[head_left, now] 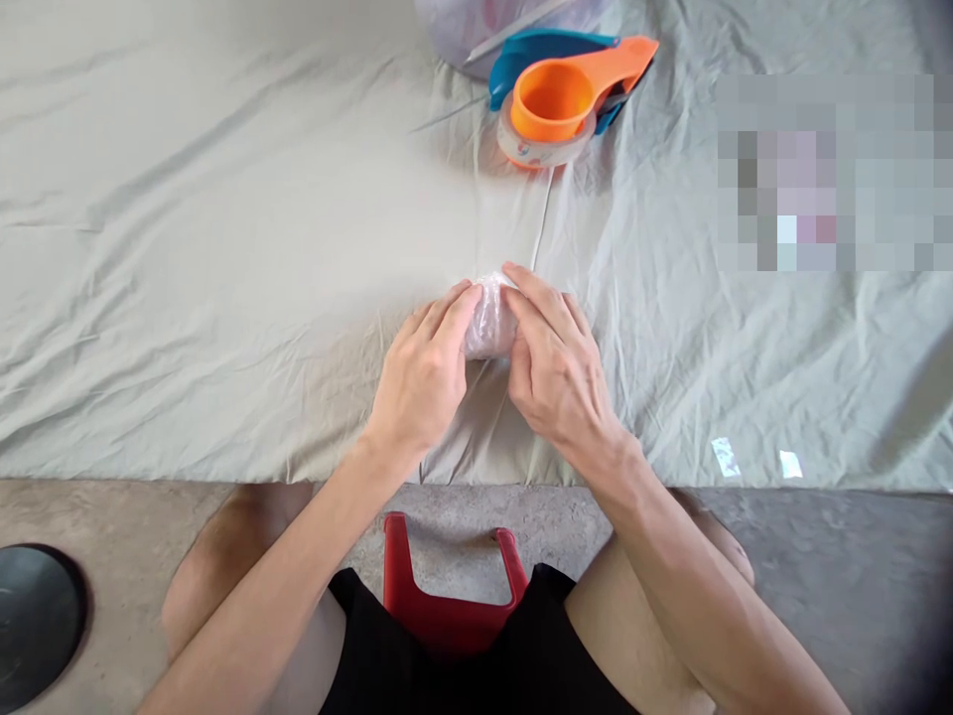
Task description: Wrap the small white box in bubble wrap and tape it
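A small bundle in clear, wrinkled plastic wrap (490, 323) rests on the cloth-covered table near its front edge. What lies inside the wrap I cannot make out. My left hand (428, 362) grips its left side, fingers curved over the edge. On the right side, my right hand (555, 353) holds it too, with the fingertips over its top and the thumb lower down. Both hands hide the bundle's ends.
Beyond the hands stands an orange and blue tape dispenser (555, 94) with a tape roll (547, 149). A translucent bag (462, 30) is behind it. Two shiny pieces of tape (724, 457) stick near the table's front edge. Below are a red stool (454, 621) and a dark round object (37, 626).
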